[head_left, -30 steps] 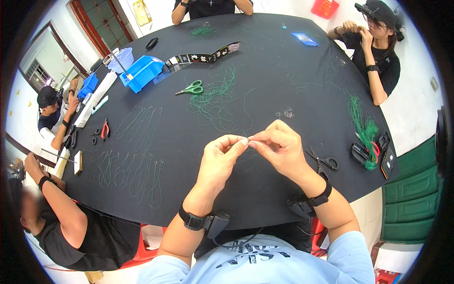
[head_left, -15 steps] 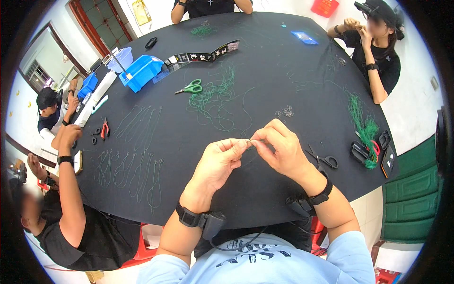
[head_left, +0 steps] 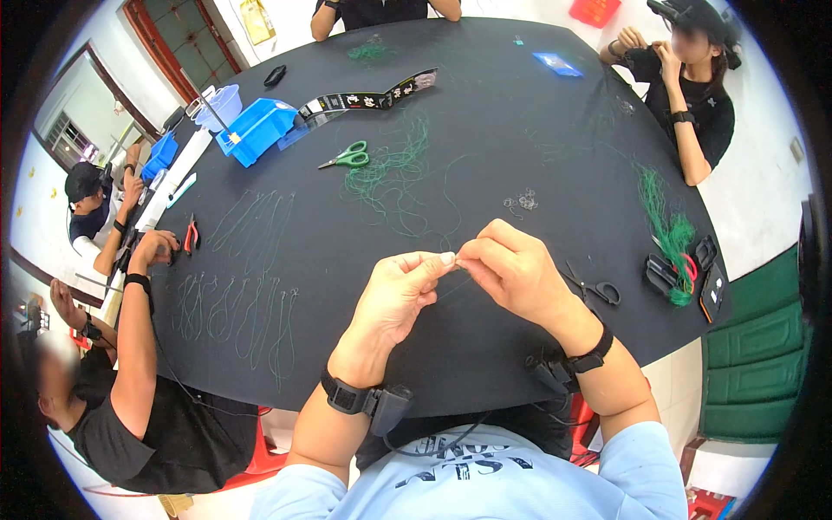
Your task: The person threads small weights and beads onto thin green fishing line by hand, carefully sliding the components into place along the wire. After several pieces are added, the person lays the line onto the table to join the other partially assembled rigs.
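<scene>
My left hand (head_left: 394, 295) and my right hand (head_left: 513, 273) meet above the near middle of the table, thumbs and forefingers pinched fingertip to fingertip. A thin green thread (head_left: 456, 289) shows just below the fingers; whatever else is in the pinch is too small to make out. Beyond them, a loose tangle of green thread (head_left: 390, 186) lies on the cloth, one strand curving down toward my hands. A small heap of metal pieces (head_left: 522, 204) sits just past my right hand. Black scissors (head_left: 594, 286) rest beside my right wrist.
Knotted thread loops (head_left: 234, 312) lie in rows at left, near red-handled pliers (head_left: 191, 235). Green scissors (head_left: 348, 156), a blue bin (head_left: 258, 132) and a folded black strip (head_left: 373, 100) are farther off. A green thread bundle (head_left: 666, 225) is at right. Several people sit around.
My fingertips have shifted slightly, with the left thumb now straighter along the pinch. At left, a co-worker's hand has lowered onto the small black scissors beside the pliers.
</scene>
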Tool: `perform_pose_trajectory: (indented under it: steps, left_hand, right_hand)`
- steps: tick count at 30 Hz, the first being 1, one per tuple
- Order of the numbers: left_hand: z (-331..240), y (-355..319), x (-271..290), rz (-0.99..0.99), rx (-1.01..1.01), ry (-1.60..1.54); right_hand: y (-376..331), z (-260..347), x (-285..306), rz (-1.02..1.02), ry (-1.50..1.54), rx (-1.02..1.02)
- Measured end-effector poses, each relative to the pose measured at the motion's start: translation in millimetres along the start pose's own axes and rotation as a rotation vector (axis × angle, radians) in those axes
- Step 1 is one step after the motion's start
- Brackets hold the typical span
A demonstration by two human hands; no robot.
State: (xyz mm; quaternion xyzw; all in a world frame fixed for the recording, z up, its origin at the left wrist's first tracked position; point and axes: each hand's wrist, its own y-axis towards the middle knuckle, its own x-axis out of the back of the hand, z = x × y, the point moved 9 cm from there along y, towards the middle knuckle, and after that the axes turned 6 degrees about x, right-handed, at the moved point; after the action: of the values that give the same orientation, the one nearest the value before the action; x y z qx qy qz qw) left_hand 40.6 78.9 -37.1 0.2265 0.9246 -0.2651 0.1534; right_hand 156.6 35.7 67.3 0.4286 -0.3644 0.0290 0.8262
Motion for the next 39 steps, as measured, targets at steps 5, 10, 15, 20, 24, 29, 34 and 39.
perform_pose_trajectory:
  steps: [5,10,15,20,24,29,34,39]
  left_hand:
    - [-5.3,-1.8,-4.4,-0.027,-0.065,0.026]
    - [-8.7,-2.7,-1.3,-0.04,-0.145,0.065]
    - [-12.8,-4.5,-3.3,-0.034,-0.213,0.132]
    - [-19.8,-8.7,-7.9,-0.033,-0.289,0.161]
    - [-20.9,-8.7,-5.6,-0.069,-0.314,0.172]
    - [-20.6,-7.4,-0.7,-0.092,-0.279,0.133]
    - [-21.5,-8.6,-0.5,-0.095,-0.268,0.109]
    - [-22.5,-9.7,-2.7,-0.099,-0.274,0.089]
  right_hand:
    - [-2.8,-6.5,3.0,-0.063,0.046,-0.065]
    - [-1.6,-6.4,4.5,-0.09,0.042,-0.067]
    - [-5.3,-16.2,4.7,-0.101,0.096,-0.189]
    - [-5.8,-18.0,5.2,-0.082,0.117,-0.237]
    - [-11.5,-29.5,0.1,-0.058,0.241,-0.34]
    - [-20.1,-45.8,-11.3,-0.031,0.453,-0.504]
    - [-18.8,-41.2,-18.5,0.04,0.393,-0.497]
    - [-23.3,-46.0,-21.1,0.005,0.378,-0.516]
